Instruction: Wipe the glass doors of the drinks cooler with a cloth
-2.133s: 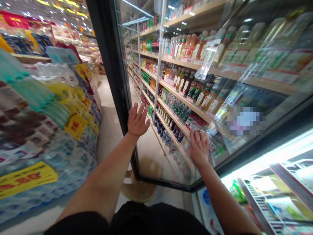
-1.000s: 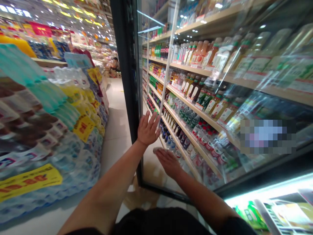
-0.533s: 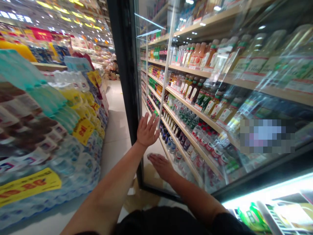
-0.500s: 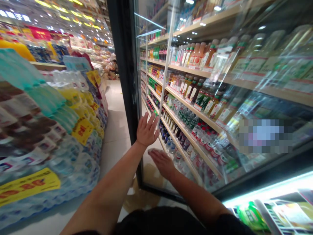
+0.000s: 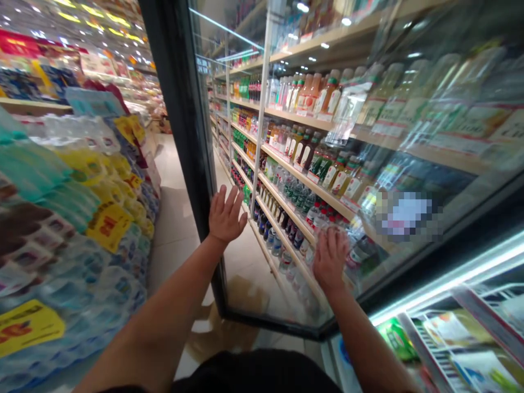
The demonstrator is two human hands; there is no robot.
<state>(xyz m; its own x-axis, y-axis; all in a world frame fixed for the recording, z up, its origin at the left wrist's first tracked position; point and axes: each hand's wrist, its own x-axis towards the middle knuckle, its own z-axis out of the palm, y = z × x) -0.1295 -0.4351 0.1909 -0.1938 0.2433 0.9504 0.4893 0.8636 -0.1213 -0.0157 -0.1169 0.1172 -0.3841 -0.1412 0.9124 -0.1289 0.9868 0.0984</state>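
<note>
A glass cooler door with a black frame stands swung out in front of me. My left hand lies at the door's left side, palm toward the glass and fingers spread, close to the frame. Farther right, my right hand is raised before the same pane, its fingers stretched out and a little blurred. Nothing shows in either hand. Whether the right palm touches the glass I cannot tell. Through the pane appear shelves of bottled drinks.
Stacked packs of bottled drinks with yellow price signs line the left. Between them and the door runs a tiled aisle. At lower right are the lit cooler's racks with packaged goods. Brown cardboard lies on the floor.
My right hand has moved right and up across the pane, away from the left hand. The left hand stays by the frame. The view has shifted, so the door sits farther left.
</note>
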